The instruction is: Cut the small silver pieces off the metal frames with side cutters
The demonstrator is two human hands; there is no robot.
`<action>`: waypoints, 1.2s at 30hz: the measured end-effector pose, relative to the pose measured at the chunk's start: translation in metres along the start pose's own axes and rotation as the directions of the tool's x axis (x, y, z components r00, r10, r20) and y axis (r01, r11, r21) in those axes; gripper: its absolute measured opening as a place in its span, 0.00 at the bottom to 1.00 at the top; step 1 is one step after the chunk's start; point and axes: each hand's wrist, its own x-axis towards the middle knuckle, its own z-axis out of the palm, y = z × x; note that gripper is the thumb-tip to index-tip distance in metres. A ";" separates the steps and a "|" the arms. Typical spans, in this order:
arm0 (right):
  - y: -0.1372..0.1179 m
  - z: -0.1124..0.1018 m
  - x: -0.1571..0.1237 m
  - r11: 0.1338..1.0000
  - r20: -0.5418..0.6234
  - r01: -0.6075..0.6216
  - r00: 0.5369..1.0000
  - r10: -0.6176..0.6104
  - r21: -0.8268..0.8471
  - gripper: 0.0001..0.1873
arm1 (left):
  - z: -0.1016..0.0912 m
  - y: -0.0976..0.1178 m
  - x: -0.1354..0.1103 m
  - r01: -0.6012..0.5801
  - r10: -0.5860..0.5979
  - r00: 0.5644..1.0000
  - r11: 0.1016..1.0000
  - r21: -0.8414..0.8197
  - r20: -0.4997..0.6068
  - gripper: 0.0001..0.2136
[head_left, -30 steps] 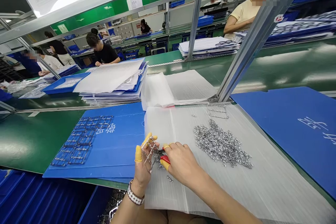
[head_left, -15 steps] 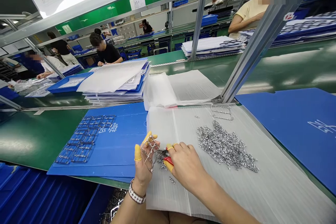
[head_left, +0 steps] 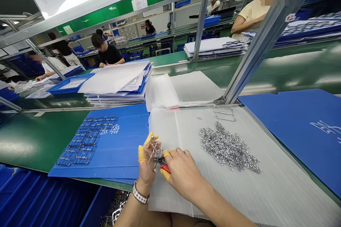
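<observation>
My left hand (head_left: 146, 168), with yellow finger cots on two digits, is closed on a small silvery metal frame (head_left: 152, 148) held upright. My right hand (head_left: 183, 173) grips red-handled pliers (head_left: 165, 168), whose dark jaws reach the lower right side of the frame. A few small metal pieces lie beneath the jaws, partly hidden by the hands. A large heap of small silvery metal pieces (head_left: 229, 147) rests on the white foam sheet (head_left: 176, 195) to the right. Behind it lies a bare metal frame (head_left: 224, 113).
Several frames (head_left: 82, 145) with script-like shapes lie on a blue board (head_left: 119, 163) to the left. Stacked sheets (head_left: 117, 81) stand at the back. A metal post (head_left: 255, 53) rises at the back right. Another blue board (head_left: 301, 124) is on the right. People sit beyond.
My right hand has moved left with the pliers, bringing the jaws up to the frame. My left hand has shifted only slightly.
</observation>
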 end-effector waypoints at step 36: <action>0.016 0.002 0.030 0.597 -0.305 0.150 0.937 0.168 0.788 0.11 | 0.009 0.036 -0.013 -0.281 0.265 0.960 0.875 0.395 0.095 0.32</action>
